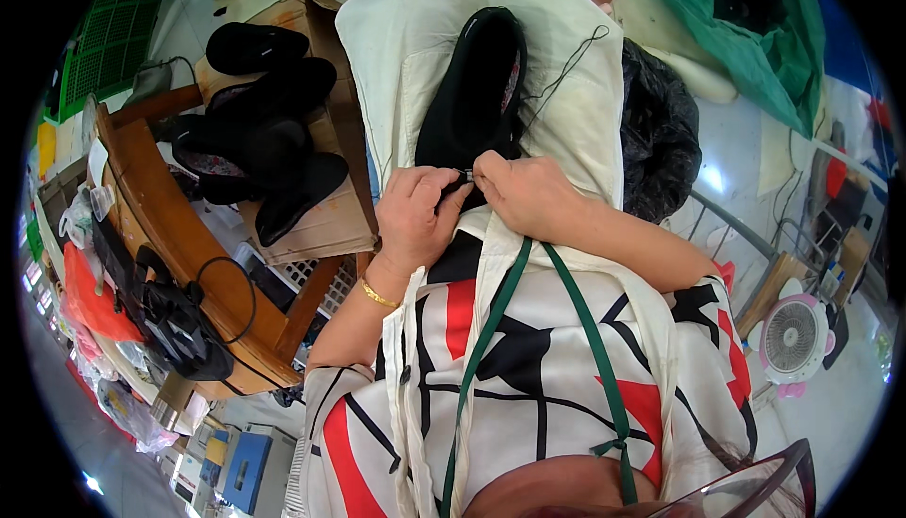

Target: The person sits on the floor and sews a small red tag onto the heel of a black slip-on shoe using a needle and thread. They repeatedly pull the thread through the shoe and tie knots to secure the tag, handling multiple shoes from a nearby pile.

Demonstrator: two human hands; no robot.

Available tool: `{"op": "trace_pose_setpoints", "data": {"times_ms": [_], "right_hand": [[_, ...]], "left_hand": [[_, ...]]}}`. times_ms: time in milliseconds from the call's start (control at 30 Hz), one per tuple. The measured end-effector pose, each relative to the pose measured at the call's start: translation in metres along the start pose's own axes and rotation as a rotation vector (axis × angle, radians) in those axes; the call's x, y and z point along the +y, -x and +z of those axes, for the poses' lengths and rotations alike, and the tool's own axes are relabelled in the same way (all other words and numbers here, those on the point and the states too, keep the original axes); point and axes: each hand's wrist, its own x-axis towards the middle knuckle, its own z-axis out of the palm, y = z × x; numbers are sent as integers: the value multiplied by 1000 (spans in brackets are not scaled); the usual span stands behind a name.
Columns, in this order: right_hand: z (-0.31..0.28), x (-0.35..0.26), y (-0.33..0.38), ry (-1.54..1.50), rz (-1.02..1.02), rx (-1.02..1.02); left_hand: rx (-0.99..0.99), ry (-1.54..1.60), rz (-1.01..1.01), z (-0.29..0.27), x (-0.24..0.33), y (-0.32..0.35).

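Centrally placed: black slip-on shoe (pixel 442 120), opening upward, on off-white cloth (pixel 389 41) before the wearer

Far left: cardboard box (pixel 347 145) bearing several black shoes (pixel 260 152). Left hand (pixel 415 208): thumb and forefinger pinching a small dark piece (pixel 464 177) with a metallic glint, kind too small to tell, at the shoe's near end. Right hand (pixel 530 194): fingertips closed on the same piece from the other side. Right of the shoe: black thread (pixel 564 73), looped loosely on the cloth. Far right: black plastic bag (pixel 661 136).

Hazards, as judged: thread may knot or snag, lying slack; shoe may slide, its far end unheld; piece may slip, the grip being narrow.

Pose: left wrist bent inward, forearm rising from below; right forearm slanting in from lower right, knuckles uppermost, fingertips meeting the left's
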Motion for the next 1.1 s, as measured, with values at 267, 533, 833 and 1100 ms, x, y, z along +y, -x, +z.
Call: {"op": "trace_pose_setpoints", "data": {"times_ms": [267,533,833,1100], "right_hand": [[-10,-14,-14,-360,132,18],[-29,-4,-26,-209,6,36],[-25,-13,-46,-65,-153,1],[-34,-11,-66,-144,-78,283]], "left_hand": [[52,100,62,5,-6,2],[42,8,171,5,-10,2],[-7,-16,265,2,-15,-3],[-13,15,254,3,-15,-3]]}}
